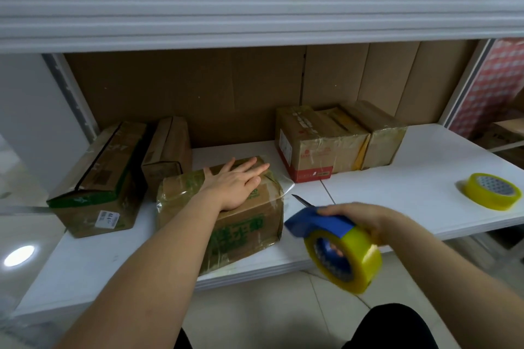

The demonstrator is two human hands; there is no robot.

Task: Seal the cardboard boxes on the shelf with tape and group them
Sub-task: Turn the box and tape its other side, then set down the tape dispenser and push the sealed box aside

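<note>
A cardboard box with green print [243, 235], wrapped in shiny clear tape, sits near the front of the white shelf [397, 193]. My left hand [238, 183] lies flat on its top, fingers straight. To the right of the box, my right hand [365, 219] grips a blue tape dispenser [317, 221] carrying a yellow tape roll [344, 259], held just off the shelf's front edge. Two boxes [102, 178] stand at the left. A group of taped boxes [334, 142] stands at the back right.
A spare yellow tape roll [492, 191] lies on the shelf at the far right. The upper shelf board [255, 11] overhangs closely above. Brown cardboard sheets [198, 93] line the back wall. Tiled floor shows below the shelf edge.
</note>
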